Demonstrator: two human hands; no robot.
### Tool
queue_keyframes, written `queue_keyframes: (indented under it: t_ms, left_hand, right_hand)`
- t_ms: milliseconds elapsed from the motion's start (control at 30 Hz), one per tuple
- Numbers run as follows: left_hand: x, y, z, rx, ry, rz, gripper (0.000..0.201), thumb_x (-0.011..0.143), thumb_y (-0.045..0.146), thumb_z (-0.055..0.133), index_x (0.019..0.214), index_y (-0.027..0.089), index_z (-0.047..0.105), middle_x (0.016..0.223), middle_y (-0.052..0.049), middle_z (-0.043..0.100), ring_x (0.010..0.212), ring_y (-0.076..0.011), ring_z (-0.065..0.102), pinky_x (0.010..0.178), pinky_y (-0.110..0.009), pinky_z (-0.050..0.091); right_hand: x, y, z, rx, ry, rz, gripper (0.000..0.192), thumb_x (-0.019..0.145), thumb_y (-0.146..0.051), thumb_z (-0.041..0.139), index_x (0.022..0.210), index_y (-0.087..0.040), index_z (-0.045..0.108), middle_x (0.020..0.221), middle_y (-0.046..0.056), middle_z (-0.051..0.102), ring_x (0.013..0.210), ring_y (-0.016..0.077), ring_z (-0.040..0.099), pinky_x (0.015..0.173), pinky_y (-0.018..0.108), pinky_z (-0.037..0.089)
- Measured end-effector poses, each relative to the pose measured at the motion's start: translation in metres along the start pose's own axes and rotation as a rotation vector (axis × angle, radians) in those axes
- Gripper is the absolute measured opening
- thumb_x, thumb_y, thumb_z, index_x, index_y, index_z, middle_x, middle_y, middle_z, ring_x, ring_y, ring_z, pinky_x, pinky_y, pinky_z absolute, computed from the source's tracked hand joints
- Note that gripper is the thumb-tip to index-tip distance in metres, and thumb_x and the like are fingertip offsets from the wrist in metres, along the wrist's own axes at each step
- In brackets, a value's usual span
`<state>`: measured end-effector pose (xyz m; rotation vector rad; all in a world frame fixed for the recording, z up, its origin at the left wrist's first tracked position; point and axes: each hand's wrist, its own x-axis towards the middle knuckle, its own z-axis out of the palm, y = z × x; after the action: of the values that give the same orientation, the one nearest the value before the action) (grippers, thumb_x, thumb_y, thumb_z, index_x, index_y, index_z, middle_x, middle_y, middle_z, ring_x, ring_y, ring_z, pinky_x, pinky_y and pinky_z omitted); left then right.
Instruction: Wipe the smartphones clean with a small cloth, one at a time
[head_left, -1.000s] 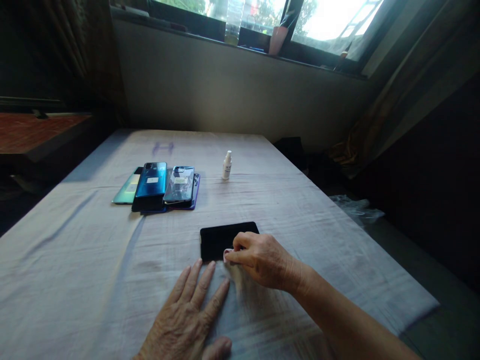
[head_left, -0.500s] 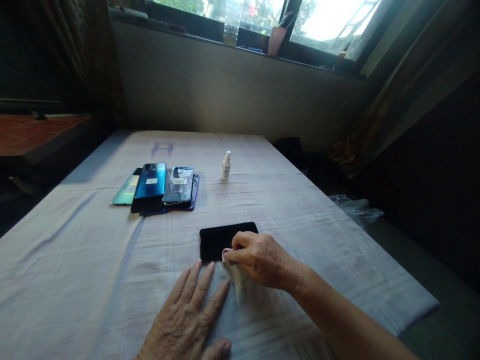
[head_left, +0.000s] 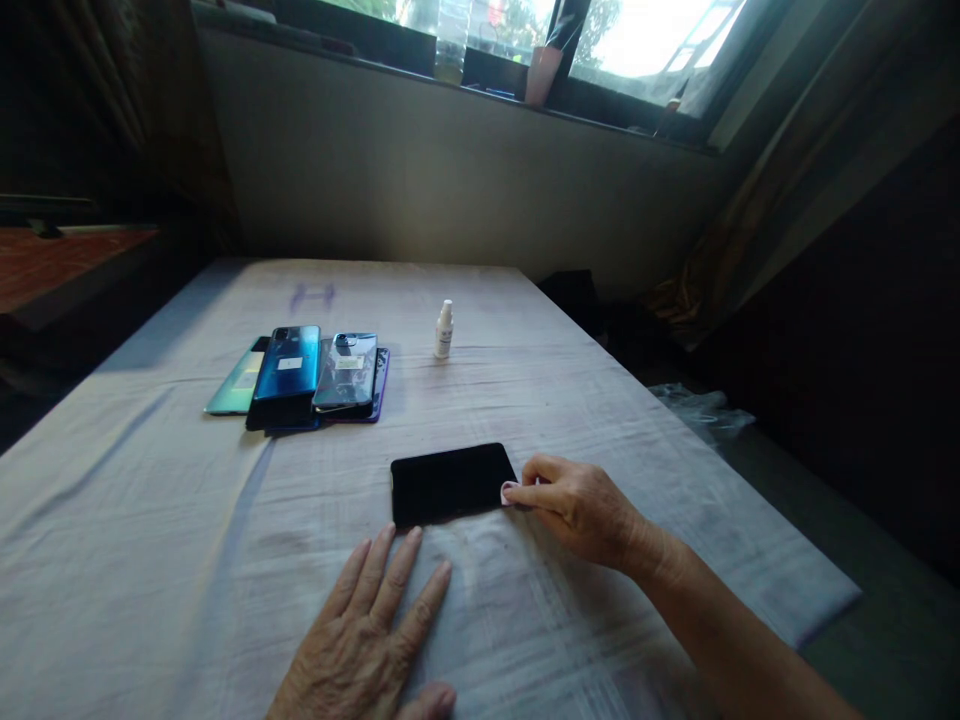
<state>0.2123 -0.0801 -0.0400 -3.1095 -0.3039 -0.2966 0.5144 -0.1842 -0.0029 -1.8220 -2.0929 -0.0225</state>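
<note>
A black smartphone [head_left: 450, 484] lies flat on the cloth-covered table [head_left: 600, 430], its dark face up. My left hand [head_left: 367, 620] rests on the cloth with fingers spread, the fingertips at the phone's near left edge. At the phone's near right corner, my right hand [head_left: 585, 510] is closed on a small pinkish-white cloth [head_left: 510, 492], pressed under the index finger. Most of that cloth is hidden by the fingers.
Several phones lie stacked at the back left, among them a blue phone [head_left: 289, 365] and a grey phone [head_left: 349, 372]. A small white spray bottle [head_left: 444, 332] stands upright behind the black phone. Beyond the table's right edge is a clear plastic bag [head_left: 701, 410].
My right hand has slid rightward with the cloth, from the phone's near middle to its near right corner. My left hand stays in place; the whole view has shifted slightly.
</note>
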Motion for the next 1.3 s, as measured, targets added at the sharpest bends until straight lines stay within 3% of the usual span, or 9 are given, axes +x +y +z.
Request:
queue_keyframes:
  t_ms: [500,733,900,1000,1100,1300]
  left_hand:
    - [0.002,-0.005,0.002,0.079,0.082,0.069,0.075,0.093,0.071,0.047,0.156,0.03,0.036,0.149,-0.012,0.053,0.133,-0.0325,0.053,0.108,-0.042,0.04]
    - [-0.001,-0.009,0.007,0.082,0.094,0.08,0.079,0.093,0.072,0.046,0.159,0.033,0.027,0.148,-0.008,0.055,0.132,-0.0312,0.054,0.108,-0.039,0.039]
    - [0.001,-0.009,0.004,0.112,0.119,0.081,0.077,0.093,0.072,0.046,0.158,0.033,0.03,0.147,-0.01,0.056,0.131,-0.0306,0.056,0.108,-0.04,0.038]
    - [0.002,-0.01,0.005,0.07,0.066,0.067,0.075,0.093,0.073,0.046,0.157,0.035,0.031,0.147,-0.009,0.056,0.131,-0.0305,0.056,0.108,-0.04,0.038]
    - [0.002,-0.012,0.007,0.06,0.032,0.069,0.075,0.092,0.074,0.046,0.156,0.036,0.032,0.147,-0.008,0.057,0.131,-0.0303,0.055,0.108,-0.039,0.038]
    - [0.003,-0.013,0.007,0.098,0.085,0.085,0.074,0.093,0.073,0.046,0.156,0.035,0.034,0.145,-0.008,0.058,0.13,-0.0302,0.056,0.108,-0.039,0.037]
  right_hand:
    - [0.003,0.013,0.007,-0.027,0.06,0.042,0.033,0.093,-0.009,0.054,0.113,-0.026,0.074,0.093,0.003,0.068,0.075,0.0127,0.066,0.068,0.022,0.05]
    - [0.005,0.016,0.003,0.009,0.024,0.078,0.03,0.093,-0.011,0.056,0.108,-0.029,0.076,0.093,0.002,0.068,0.075,0.011,0.065,0.068,0.02,0.048]
    - [0.026,0.026,0.012,-0.054,0.051,0.125,0.03,0.092,-0.014,0.058,0.108,-0.03,0.077,0.094,0.001,0.069,0.072,0.0113,0.065,0.066,0.02,0.047]
    - [0.034,0.033,0.02,-0.059,0.071,0.128,0.031,0.092,-0.012,0.059,0.111,-0.029,0.076,0.095,0.002,0.069,0.076,0.0122,0.065,0.068,0.021,0.048]
    - [0.032,0.034,0.024,-0.035,0.106,0.124,0.032,0.091,-0.011,0.059,0.112,-0.028,0.076,0.094,0.002,0.069,0.077,0.0123,0.066,0.069,0.021,0.048]
    - [0.021,0.026,0.016,-0.012,0.077,0.116,0.027,0.094,-0.015,0.059,0.106,-0.03,0.078,0.092,0.001,0.068,0.072,0.0105,0.065,0.066,0.02,0.047]
